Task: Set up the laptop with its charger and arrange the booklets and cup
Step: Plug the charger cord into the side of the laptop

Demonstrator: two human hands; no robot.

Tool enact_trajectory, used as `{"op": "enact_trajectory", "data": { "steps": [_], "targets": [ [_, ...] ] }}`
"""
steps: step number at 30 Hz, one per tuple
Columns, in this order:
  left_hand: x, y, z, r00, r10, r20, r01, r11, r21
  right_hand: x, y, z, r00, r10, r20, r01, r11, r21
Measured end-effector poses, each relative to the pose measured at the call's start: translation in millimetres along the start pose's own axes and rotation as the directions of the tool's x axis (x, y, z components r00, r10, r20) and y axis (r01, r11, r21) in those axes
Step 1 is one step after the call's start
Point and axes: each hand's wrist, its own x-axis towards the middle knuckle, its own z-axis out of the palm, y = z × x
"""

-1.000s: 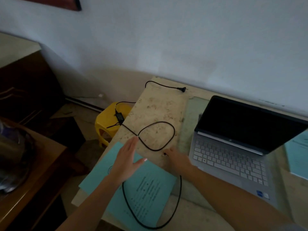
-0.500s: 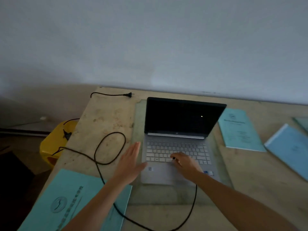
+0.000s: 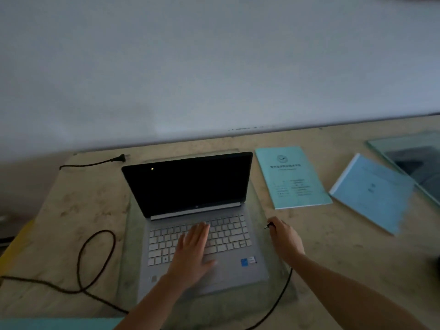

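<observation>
Right hand (image 3: 284, 239) aims charger plug (image 3: 269, 226) left toward laptop (image 3: 202, 234)

Our left hand (image 3: 194, 253) lies on the open silver laptop (image 3: 197, 225); beyond our right hand (image 3: 284, 239), two pale blue booklets (image 3: 291, 177) lie on the beige stone table (image 3: 333, 246).

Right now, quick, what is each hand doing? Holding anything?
Left hand: open, flat on the laptop keyboard, holding nothing.
Right hand: closed on the charger cable's plug end, beside the laptop's right edge.
</observation>
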Motion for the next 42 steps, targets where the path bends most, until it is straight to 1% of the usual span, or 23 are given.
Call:
{"op": "enact_trajectory", "data": {
  "steps": [2,7,11,13,18,24,29,42],
  "targets": [
    [17,11,5,0.999,-0.009,0.031,0.008,0.999,0.037,17,1,-1,1.000,0.025,-0.005,-0.025,0.997,0.076],
    [52,36,21,0.993,-0.005,0.118,-0.003,0.998,0.065,57,-5,10,1.000,-0.003,-0.008,0.004,0.985,0.174],
    [65,46,32,0.992,-0.023,0.122,0.013,0.996,0.083,72,-6,24,0.998,0.061,0.020,-0.064,0.970,0.235],
    [72,47,34,0.991,-0.041,0.129,0.031,0.997,0.076,75,-6,30,0.995,0.104,0.007,-0.102,0.960,0.260],
    [87,42,34,0.986,-0.074,0.151,0.065,0.996,0.066,81,-8,35,0.986,0.159,-0.049,-0.139,0.948,0.287],
    [89,40,36,0.984,-0.074,0.165,0.065,0.996,0.055,81,-11,41,0.991,0.111,-0.075,-0.085,0.954,0.287],
    [89,41,34,0.982,-0.081,0.172,0.072,0.996,0.058,84,-15,42,0.988,0.135,-0.079,-0.102,0.938,0.332],
    [89,42,33,0.977,-0.087,0.194,0.083,0.996,0.029,75,-9,41,0.993,0.080,-0.091,-0.045,0.942,0.331]
  ]
}}
